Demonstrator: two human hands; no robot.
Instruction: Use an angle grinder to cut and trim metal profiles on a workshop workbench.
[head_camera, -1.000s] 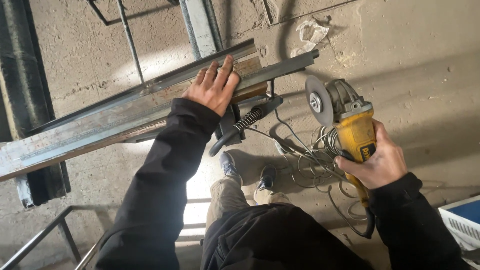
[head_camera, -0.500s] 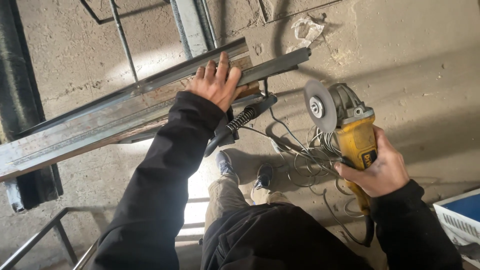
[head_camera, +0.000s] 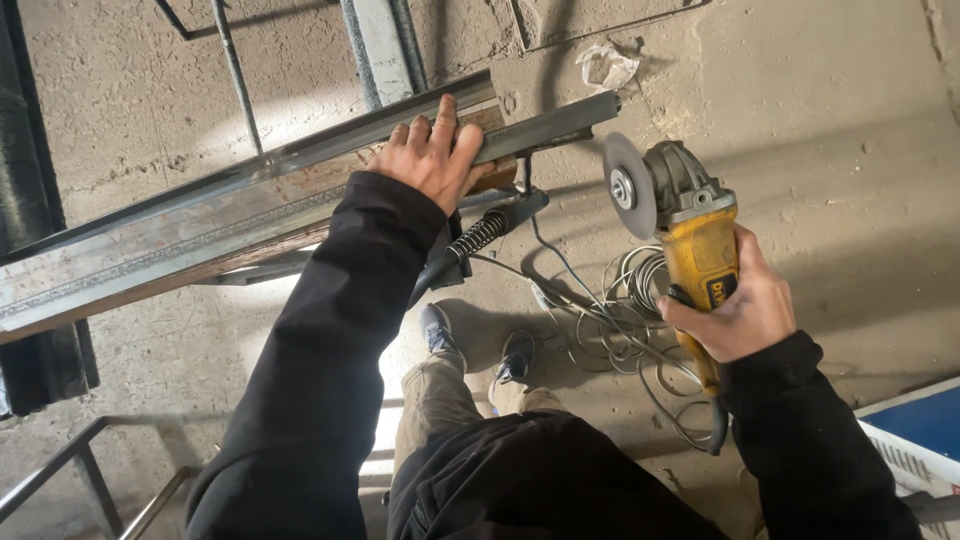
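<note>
The left hand (head_camera: 435, 155) lies flat on the long grey steel bar (head_camera: 250, 215), near its right end. The right hand (head_camera: 735, 310) grips the yellow angle grinder (head_camera: 690, 235), with its disc just beside that end.

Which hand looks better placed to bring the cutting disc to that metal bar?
The right hand, probably: it grips the yellow angle grinder, disc facing the end of the metal bar. The left hand lies flat on the bar.

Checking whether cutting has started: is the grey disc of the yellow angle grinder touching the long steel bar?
Apart. The head view shows bare concrete floor between the grey disc of the yellow angle grinder and the end of the long steel bar.
</note>
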